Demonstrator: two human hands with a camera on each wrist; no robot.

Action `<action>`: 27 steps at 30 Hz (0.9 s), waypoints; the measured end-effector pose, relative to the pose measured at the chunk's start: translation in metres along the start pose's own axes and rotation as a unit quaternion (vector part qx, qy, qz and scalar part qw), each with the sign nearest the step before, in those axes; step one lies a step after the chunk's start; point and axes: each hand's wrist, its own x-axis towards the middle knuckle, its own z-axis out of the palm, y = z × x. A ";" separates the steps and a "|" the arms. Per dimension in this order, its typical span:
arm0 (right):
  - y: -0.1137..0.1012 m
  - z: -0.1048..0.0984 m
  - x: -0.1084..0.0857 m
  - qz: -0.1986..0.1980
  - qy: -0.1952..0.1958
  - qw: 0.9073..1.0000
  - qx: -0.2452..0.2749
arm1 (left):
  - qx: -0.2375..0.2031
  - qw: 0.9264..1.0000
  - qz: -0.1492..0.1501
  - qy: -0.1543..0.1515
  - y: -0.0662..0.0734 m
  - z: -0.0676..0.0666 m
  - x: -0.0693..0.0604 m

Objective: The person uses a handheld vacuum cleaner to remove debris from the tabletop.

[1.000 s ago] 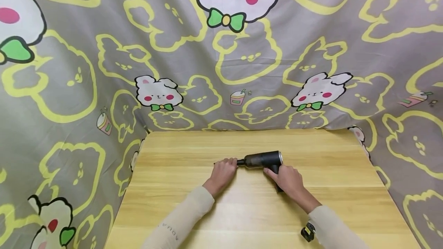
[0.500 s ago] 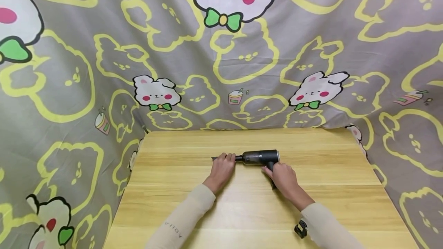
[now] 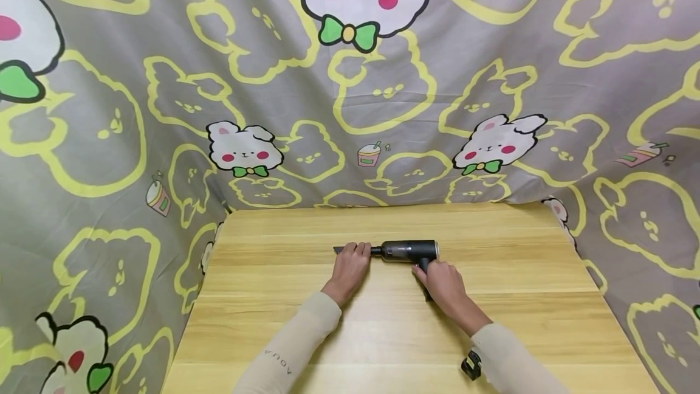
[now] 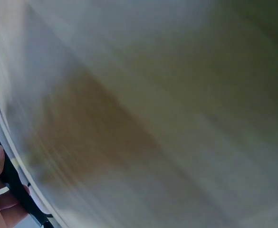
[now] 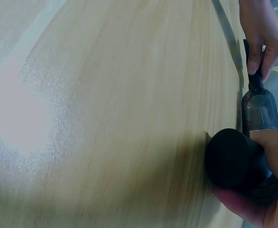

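A black handheld vacuum cleaner with a clear dust cup lies crosswise above the far half of the table, both hands on it. My left hand grips its slim black nozzle, whose flat tip sticks out to the left of the fingers. Curled round the handle, my right hand hides most of it. The handle's round end faces the camera in the right wrist view. In the left wrist view, only part of the left hand shows at the lower left edge.
The light wooden table fills the lower middle. A grey curtain with yellow outlines and rabbit prints hangs behind it and on both sides. A black strap-like device sits at the right wrist.
The vacuum cleaner has turned slightly from a slant to nearly level, with more nozzle tip showing. Both hands keep their hold. The head view has shifted a little.
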 end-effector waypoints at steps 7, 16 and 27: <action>-0.002 0.001 0.003 0.001 -0.009 1.000 0.000 | -0.020 1.000 -0.009 -0.005 -0.001 0.000 -0.001; -0.003 0.000 0.006 -0.003 -0.011 1.000 -0.006 | -0.029 0.999 -0.023 -0.023 -0.002 -0.001 0.002; -0.001 0.000 0.009 -0.004 -0.024 1.000 -0.012 | -0.025 0.998 -0.030 -0.046 -0.001 -0.008 0.004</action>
